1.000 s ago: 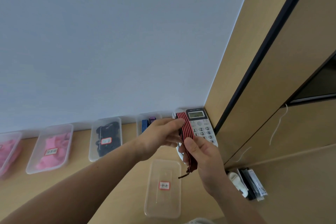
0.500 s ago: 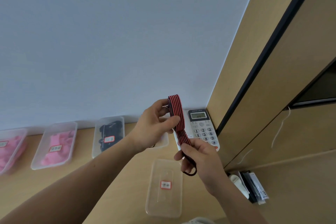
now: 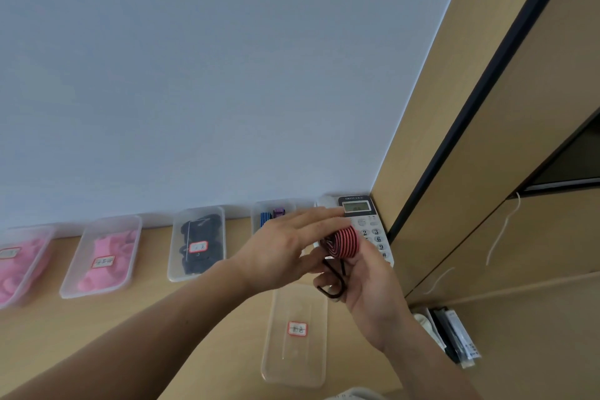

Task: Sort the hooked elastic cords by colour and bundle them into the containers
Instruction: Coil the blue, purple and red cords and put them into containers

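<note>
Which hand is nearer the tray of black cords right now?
Left. The left hand is just right of the black-cord tray; the right hand is farther right, holding the rolled red-and-black cord near the phone.

Light wood table (image 3: pixel 81 344), back edge at wall. Row along wall: far-left pink-filled container (image 3: pixel 43 253), second pink-filled container (image 3: pixel 137 237), black-filled container (image 3: pixel 172 256), blue-striped-cord container (image 3: pixel 256 216). Nearer front: empty labelled container (image 3: pixel 302 364). Right corner: white telephone (image 3: pixel 373 227).
</note>
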Tool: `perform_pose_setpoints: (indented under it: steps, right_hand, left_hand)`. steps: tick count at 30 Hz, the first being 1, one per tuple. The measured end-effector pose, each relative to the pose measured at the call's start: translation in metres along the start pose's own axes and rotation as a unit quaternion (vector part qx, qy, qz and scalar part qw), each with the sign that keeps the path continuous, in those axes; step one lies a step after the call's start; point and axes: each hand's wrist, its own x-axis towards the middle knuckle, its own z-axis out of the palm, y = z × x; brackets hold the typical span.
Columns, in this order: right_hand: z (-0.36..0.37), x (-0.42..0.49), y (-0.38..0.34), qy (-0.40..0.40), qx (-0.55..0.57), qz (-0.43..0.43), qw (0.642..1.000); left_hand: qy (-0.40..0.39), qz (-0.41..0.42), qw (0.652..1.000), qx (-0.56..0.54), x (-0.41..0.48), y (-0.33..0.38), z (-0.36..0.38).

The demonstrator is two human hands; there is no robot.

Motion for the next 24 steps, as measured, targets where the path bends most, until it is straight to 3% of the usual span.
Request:
perform_pose_setpoints:
  steps: [4,7,10,13,15,21,24]
  right_hand:
    - [-0.007,0.004,0.001,0.039,0.039,-0.013,0.998]
    - [-0.006,0.007,0.000,0.043,0.022,-0.035,0.998]
    - [0.000,0.012,0.004,0.038,-0.027,-0.069,0.997]
    - [0.003,0.020,0.007,0.055,-0.136,-0.125,0.981]
    - [0.008,0.026,0.007,0.075,-0.197,-0.159,0.965]
    - [0.022,0.047,0.019,0.091,-0.338,-0.186,0.918]
    - [0.025,0.060,0.023,0.085,-0.368,-0.170,0.910]
  left_hand:
    - [-0.050,-0.005,0.998,-0.042,-0.007,-0.002,-0.001]
    - [-0.075,-0.075,0.983,-0.149,-0.010,0.004,-0.003]
    - [-0.026,-0.221,0.931,-0.288,-0.004,0.011,-0.011]
    - [0.043,-0.332,0.897,-0.288,0.003,0.012,-0.019]
    - [0.045,-0.389,0.878,-0.277,0.005,0.009,-0.022]
    - [0.013,-0.468,0.805,-0.363,-0.010,-0.014,-0.027]
    - [0.053,-0.499,0.752,-0.426,-0.022,-0.027,-0.025]
